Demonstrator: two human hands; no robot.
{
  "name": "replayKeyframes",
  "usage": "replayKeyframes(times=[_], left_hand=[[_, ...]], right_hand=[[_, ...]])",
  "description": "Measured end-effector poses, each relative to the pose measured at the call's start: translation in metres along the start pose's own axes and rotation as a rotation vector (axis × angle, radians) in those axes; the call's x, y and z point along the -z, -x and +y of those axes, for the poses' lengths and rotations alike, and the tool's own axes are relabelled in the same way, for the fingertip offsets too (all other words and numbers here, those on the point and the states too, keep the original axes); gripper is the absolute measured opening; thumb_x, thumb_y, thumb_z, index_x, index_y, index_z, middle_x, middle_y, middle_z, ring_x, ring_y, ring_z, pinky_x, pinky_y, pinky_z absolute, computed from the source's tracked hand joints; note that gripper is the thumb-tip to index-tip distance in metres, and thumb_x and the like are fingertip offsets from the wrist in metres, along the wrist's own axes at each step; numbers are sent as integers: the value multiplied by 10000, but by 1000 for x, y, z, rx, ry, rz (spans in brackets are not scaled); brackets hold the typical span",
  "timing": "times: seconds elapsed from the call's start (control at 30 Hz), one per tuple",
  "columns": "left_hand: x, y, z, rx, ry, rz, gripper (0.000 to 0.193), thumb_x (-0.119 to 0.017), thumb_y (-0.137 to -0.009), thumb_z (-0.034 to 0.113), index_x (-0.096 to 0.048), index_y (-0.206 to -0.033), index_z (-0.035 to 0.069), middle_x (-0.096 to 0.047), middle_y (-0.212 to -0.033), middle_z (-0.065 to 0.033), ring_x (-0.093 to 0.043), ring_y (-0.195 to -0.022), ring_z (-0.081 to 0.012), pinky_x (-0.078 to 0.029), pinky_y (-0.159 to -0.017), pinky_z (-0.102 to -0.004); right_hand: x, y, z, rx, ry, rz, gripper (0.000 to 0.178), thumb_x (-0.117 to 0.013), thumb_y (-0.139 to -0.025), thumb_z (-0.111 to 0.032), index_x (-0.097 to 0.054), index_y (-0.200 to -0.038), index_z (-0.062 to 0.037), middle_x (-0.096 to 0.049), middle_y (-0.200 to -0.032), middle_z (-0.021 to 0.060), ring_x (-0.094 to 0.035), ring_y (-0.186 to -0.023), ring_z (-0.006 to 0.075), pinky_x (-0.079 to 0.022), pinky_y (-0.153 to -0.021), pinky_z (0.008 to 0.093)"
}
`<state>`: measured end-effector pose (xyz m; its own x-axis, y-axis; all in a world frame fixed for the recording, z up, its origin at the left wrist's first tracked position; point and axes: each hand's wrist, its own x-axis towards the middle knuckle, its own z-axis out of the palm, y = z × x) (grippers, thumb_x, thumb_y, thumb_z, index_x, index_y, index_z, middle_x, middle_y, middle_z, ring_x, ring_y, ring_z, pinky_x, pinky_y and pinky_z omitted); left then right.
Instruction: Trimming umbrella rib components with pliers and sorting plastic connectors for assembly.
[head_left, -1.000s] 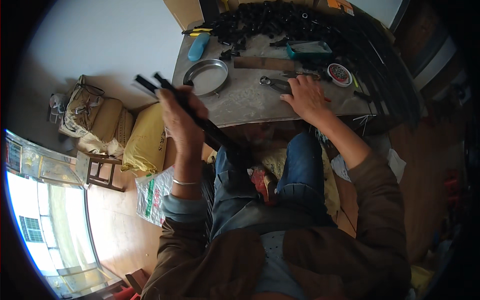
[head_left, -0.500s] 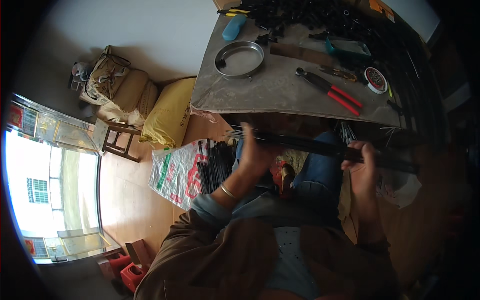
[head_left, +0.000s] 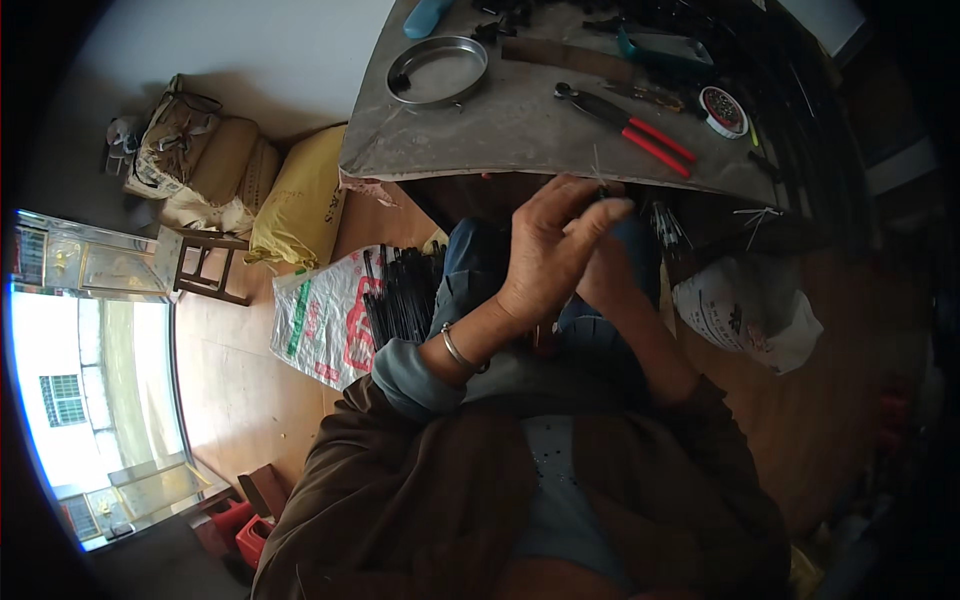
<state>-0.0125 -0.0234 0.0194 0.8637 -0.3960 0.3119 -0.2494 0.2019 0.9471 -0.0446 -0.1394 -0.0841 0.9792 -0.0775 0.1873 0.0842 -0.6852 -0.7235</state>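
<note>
My left hand (head_left: 545, 250), with a bangle on its wrist, is in front of me just below the table's near edge. Its fingers curl round a bundle of thin black rods, seen nearly end-on, with thin metal tips (head_left: 598, 165) sticking up past the fingers. Most of the bundle is hidden by my hands. Behind and right of it, close against it, is my right hand (head_left: 605, 275); its fingers are hidden. More black rods (head_left: 405, 300) lie on a printed white sack (head_left: 320, 320) on the floor, left of my legs.
On the grey table (head_left: 450, 140) are a round metal tray (head_left: 440, 95), red-handled pliers (head_left: 630, 130), a round tub of small parts (head_left: 722, 112) and a teal tray (head_left: 665, 48). A yellow sack (head_left: 300, 195) and wooden stool (head_left: 210, 265) stand left; a white plastic bag (head_left: 745, 310) lies right.
The rod bundle has turned from lying crosswise to pointing away from me, nearly end-on. My right hand has moved left, up against my left hand. The view has shifted slightly.
</note>
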Motion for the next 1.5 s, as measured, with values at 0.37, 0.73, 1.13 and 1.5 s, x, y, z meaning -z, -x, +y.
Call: replayKeyframes(times=[0.37, 0.73, 1.13, 1.5], left_hand=[[57, -9, -25, 140, 145, -227, 223, -651, -878, 210, -660, -941, -4, -623, -918, -58, -592, -844, -123, -481, -752, -253], [67, -26, -18, 348, 376, -568, 623, -469, -842, 680, -515, -761, 64, -489, -739, 3, -481, -723, -95, -409, -678, -239], [36, -16, -25, 280, 667, -99, 242, -562, -931, 291, -538, -824, 77, -474, -765, 35, -445, -690, -53, -383, -555, -197], [64, -41, -16, 131, 181, -45, 319, -522, -961, 327, -600, -956, 18, -553, -804, 7, -511, -746, -94, -453, -688, -245]], right_hand=[[33, -14, -39, -124, -762, -98, 145, -700, -834, -123, -593, -879, -37, -611, -760, 2, -565, -699, 65, -461, -628, 224], [68, -26, -44, -116, -1044, -462, 133, -711, -799, -53, -618, -868, 13, -655, -781, 65, -629, -699, 125, -529, -656, 255], [42, -22, -71, -124, -795, 109, 75, -618, -845, 2, -544, -856, 0, -578, -744, 13, -545, -663, 71, -453, -625, 208], [44, -33, -63, -163, -919, -41, 105, -647, -854, -36, -628, -942, 19, -647, -848, 42, -590, -750, 90, -485, -700, 232]])
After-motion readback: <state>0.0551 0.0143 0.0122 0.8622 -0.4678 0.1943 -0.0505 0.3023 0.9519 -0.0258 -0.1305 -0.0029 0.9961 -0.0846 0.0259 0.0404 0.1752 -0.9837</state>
